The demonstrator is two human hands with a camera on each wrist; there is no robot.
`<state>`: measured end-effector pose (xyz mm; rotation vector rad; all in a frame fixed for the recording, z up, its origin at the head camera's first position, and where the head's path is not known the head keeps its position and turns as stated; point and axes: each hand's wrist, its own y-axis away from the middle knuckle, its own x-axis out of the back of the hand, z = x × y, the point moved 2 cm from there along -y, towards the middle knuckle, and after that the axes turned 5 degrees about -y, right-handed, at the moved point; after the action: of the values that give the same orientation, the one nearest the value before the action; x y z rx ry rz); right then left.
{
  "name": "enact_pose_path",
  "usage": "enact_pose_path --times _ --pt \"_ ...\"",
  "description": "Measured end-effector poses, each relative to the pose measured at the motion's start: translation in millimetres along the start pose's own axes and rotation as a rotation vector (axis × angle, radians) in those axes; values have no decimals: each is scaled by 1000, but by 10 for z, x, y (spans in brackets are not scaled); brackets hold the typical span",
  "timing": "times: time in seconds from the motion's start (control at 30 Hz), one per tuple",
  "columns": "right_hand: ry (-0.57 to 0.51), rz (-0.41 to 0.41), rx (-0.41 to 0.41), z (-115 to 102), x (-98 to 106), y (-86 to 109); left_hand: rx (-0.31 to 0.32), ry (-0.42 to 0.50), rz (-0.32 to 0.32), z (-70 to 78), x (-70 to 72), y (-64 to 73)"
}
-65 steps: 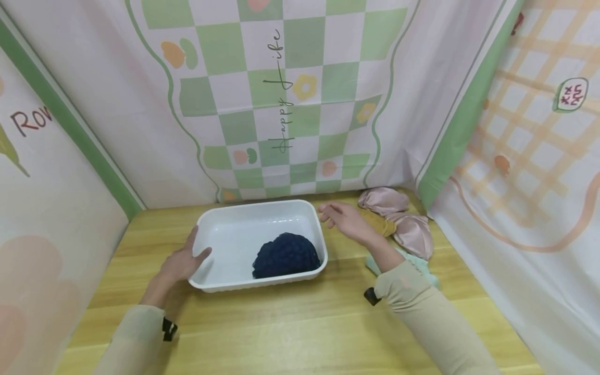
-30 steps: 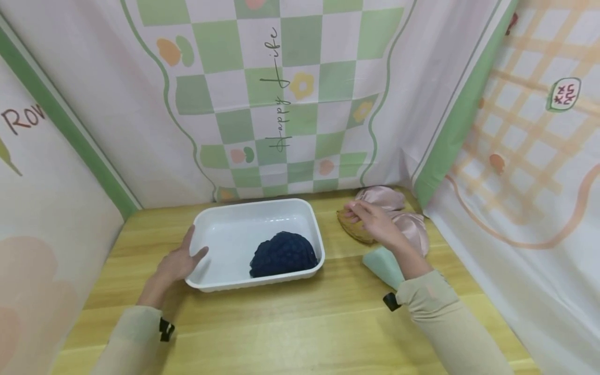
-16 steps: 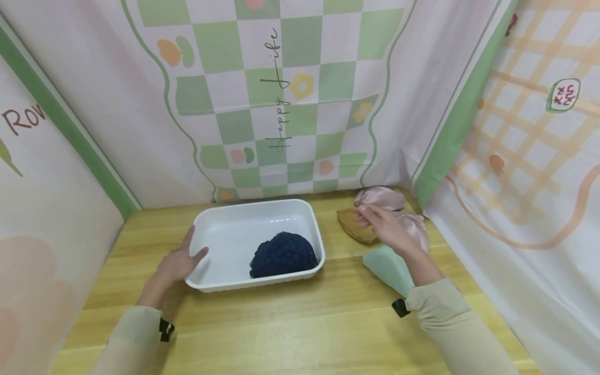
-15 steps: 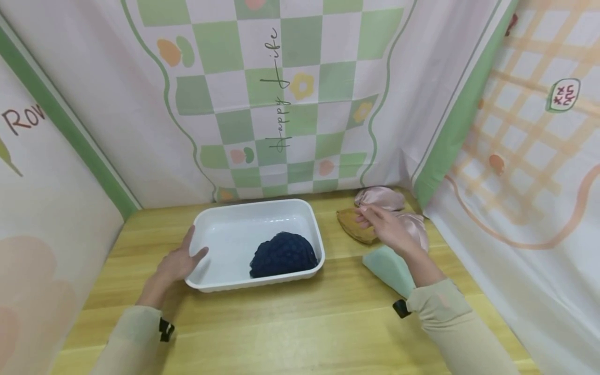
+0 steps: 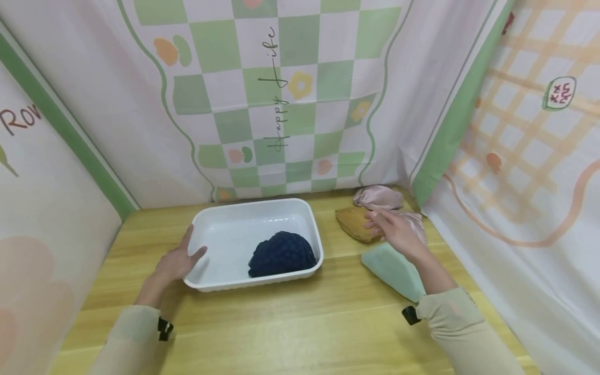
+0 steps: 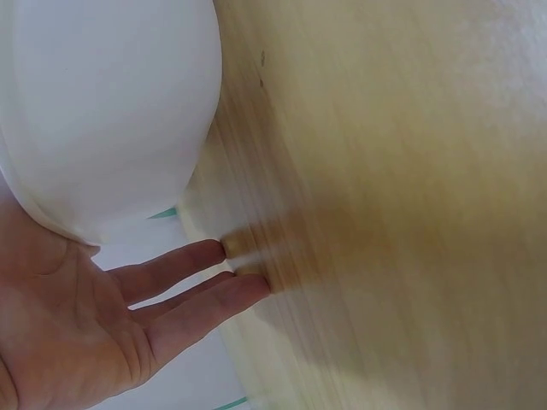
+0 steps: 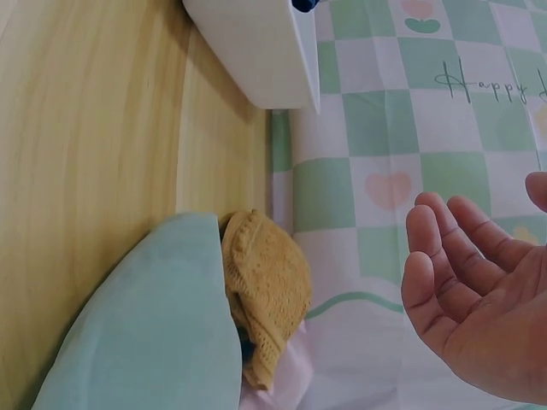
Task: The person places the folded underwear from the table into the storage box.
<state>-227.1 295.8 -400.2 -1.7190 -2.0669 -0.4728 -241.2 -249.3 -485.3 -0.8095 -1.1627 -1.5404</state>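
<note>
In the head view, my left hand (image 5: 173, 265) rests at the left end of a white tray (image 5: 220, 284), thumb over the rim. The left wrist view shows straight fingers (image 6: 209, 303) outside the tray, tips at the tabletop. Inside the tray, at right, lies a folded navy patterned fabric piece (image 5: 283, 255). My right hand (image 5: 396, 234) is raised above the cloth items on the right, fingers loosely bent and holding nothing. Beneath and beside it are a mustard knitted piece (image 5: 353, 224), a folded mint cloth piece (image 5: 394, 271) and shiny pink fabric (image 5: 377, 198), partly hidden.
The wooden table (image 5: 281, 333) ends at a checkered green-and-white curtain (image 5: 281, 104) at the back. Printed cloth hangs on the left and right sides too. Wood surface runs between the tray and the cloth items.
My right hand has drawn from beside the tray's right edge to the right and nearer me, uncovering more of the mustard and mint pieces. My left hand stays at the tray.
</note>
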Motion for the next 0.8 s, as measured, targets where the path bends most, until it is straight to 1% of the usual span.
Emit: enact_pose_path --times 0.13,0.27,0.47,0.67,0.8 --pt "16 38 16 22 53 50 0 2 -6 2 -8 0" --pt "-11 57 18 47 82 78 12 8 -9 -6 -18 -8" --pt "-35 45 25 106 114 113 15 7 -16 -15 -53 -22" --pt "-51 25 -7 160 168 184 18 16 -17 -27 -60 -27" --pt "-65 51 -18 195 204 244 18 14 -17 -25 -37 -43"
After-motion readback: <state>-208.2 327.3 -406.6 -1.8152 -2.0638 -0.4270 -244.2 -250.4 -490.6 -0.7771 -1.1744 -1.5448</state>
